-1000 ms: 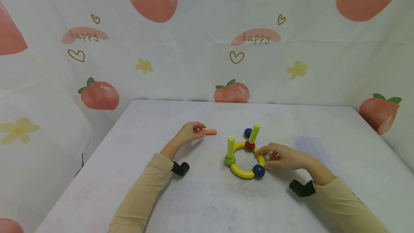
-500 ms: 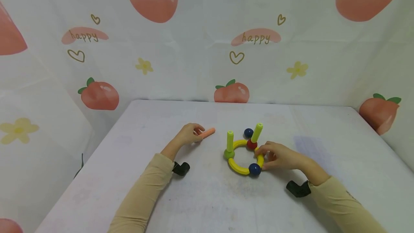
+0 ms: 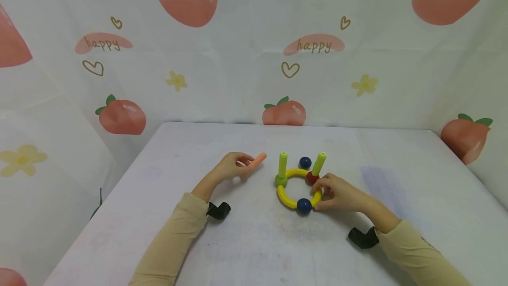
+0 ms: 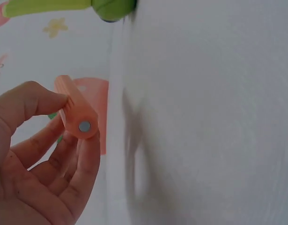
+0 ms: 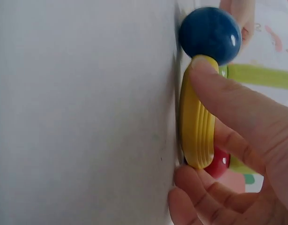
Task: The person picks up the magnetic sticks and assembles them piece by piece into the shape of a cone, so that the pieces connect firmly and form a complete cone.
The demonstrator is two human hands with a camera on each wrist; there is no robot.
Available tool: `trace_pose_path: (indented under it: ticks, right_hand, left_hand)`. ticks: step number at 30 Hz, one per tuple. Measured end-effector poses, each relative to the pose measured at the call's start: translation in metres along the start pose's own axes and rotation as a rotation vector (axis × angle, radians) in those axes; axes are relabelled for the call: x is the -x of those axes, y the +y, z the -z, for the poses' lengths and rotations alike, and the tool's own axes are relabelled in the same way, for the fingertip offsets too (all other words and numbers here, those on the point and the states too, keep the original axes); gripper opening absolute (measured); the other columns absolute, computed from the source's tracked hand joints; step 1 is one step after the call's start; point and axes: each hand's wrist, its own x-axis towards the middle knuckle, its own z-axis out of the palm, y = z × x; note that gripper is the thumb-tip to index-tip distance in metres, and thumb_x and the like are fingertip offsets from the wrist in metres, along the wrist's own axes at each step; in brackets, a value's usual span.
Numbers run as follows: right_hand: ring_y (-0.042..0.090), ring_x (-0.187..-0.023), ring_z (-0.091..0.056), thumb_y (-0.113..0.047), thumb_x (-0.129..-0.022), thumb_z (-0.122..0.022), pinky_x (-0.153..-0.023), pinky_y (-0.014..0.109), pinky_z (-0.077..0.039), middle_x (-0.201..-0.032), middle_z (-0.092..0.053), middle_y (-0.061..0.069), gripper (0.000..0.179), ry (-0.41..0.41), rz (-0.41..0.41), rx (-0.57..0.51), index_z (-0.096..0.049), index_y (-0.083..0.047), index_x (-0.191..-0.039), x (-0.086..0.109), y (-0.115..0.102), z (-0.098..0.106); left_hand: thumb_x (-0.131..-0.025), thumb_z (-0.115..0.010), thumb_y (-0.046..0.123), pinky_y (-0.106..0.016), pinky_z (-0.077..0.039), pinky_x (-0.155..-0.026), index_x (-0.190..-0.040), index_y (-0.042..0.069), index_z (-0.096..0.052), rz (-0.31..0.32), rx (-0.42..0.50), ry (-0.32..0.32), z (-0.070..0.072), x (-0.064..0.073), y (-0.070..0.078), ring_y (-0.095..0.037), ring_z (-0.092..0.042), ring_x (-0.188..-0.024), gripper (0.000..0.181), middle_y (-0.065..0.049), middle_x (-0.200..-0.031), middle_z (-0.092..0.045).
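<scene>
My left hand (image 3: 232, 165) pinches an orange magnetic rod (image 4: 78, 105) between thumb and fingers. A grey magnet disc shows in the rod's near end, and its shadow falls on the table. My right hand (image 3: 343, 194) grips a curved yellow rod (image 5: 198, 117) of a ring lying on the table. Three balls join that ring's yellow rods: a green ball (image 3: 281, 180), a red ball (image 3: 312, 177) and a blue ball (image 3: 304, 206). One yellow-green rod (image 3: 282, 164) stands on the green ball. Another yellow-green rod (image 3: 319, 163) leans to the right on the red ball.
A loose dark blue ball (image 3: 305, 162) lies just behind the ring. The white table (image 3: 254, 250) ends at a back edge, with a printed cloth (image 3: 238, 78) hanging behind it. A black wrist mount (image 3: 219, 211) sits at my left cuff, another (image 3: 363, 238) at my right.
My right hand has turned the ring clockwise and drawn it slightly left, with the blue ball sliding left and the green ball moving back. My left hand has tilted the orange rod's far end upward.
</scene>
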Motion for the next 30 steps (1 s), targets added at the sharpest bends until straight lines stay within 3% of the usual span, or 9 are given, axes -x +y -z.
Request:
trace_pose_path:
  ticks: [7, 14, 23, 30]
  right_hand:
    - [0.014, -0.08, -0.047, -0.032, -0.074, -0.078, -0.068, 0.021, -0.042, -0.092, -0.053, 0.005, 0.044, 0.023, -0.033, 0.007, -0.061, -0.009, -0.108, 0.001, -0.005, -0.002]
    - [0.014, -0.08, -0.054, -0.027, -0.075, -0.077, -0.069, 0.02, -0.049, -0.101, -0.061, 0.009, 0.043, 0.044, -0.033, -0.03, -0.055, -0.006, -0.106, 0.001, -0.003, -0.002]
    - [0.014, -0.078, -0.059, -0.022, -0.077, -0.076, -0.069, 0.023, -0.051, -0.101, -0.063, 0.017, 0.051, 0.087, -0.082, -0.155, -0.041, 0.0, -0.108, 0.001, 0.002, -0.003]
    - [0.019, -0.081, -0.065, -0.024, -0.084, -0.069, -0.069, 0.026, -0.053, -0.097, -0.064, 0.015, 0.065, 0.045, -0.112, -0.213, -0.033, 0.004, -0.13, -0.001, 0.008, -0.001]
  left_hand:
    - [-0.082, -0.062, 0.009, -0.023, -0.047, -0.072, -0.123, 0.008, -0.059, -0.064, 0.081, -0.023, 0.0, 0.01, 0.011, -0.015, -0.063, -0.087, 0.041, -0.012, -0.108, -0.064]
    - [-0.083, -0.061, 0.011, -0.027, -0.049, -0.077, -0.127, 0.01, -0.056, -0.1, 0.151, -0.042, 0.002, 0.019, 0.024, -0.015, -0.062, -0.092, 0.044, -0.01, -0.114, -0.061]
    - [-0.086, -0.064, 0.013, -0.027, -0.051, -0.081, -0.129, 0.004, -0.052, -0.191, 0.189, -0.144, -0.004, 0.029, 0.04, -0.015, -0.06, -0.094, 0.046, -0.014, -0.117, -0.059]
    - [-0.086, -0.064, 0.013, -0.025, -0.051, -0.08, -0.127, 0.003, -0.054, -0.236, 0.19, -0.224, -0.015, 0.034, 0.046, -0.015, -0.059, -0.093, 0.043, -0.015, -0.119, -0.058]
